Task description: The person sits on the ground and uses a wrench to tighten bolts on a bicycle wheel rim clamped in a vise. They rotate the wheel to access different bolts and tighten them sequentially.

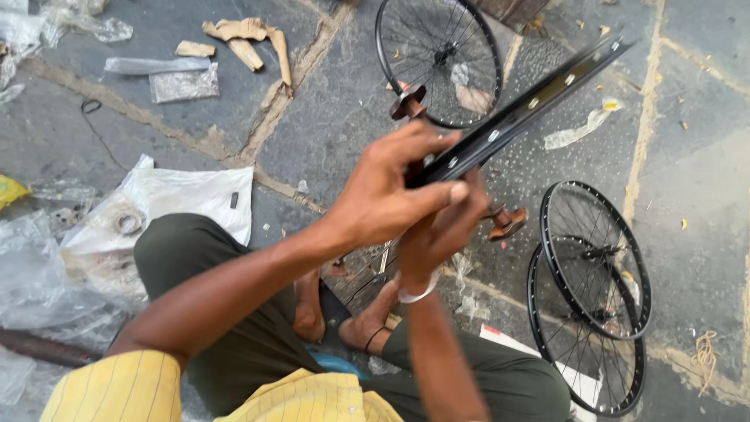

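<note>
I sit on a stone floor and hold a black bicycle wheel rim (531,105) edge-on in front of me. My left hand (387,187) grips the near part of the rim from above, fingers wrapped over it. My right hand (437,234) holds the same rim from below, just behind the left hand, with a white band on its wrist. A brown hub (408,101) shows just past my left hand. Thin spokes (375,266) hang down under my hands toward my bare feet (367,324).
A spoked black wheel (439,59) lies on the floor ahead. Two more spoked wheels (594,258) (586,344) lie stacked at the right. White plastic bags (187,195) and clear wrapping (47,273) lie at the left, torn cardboard (250,39) farther off.
</note>
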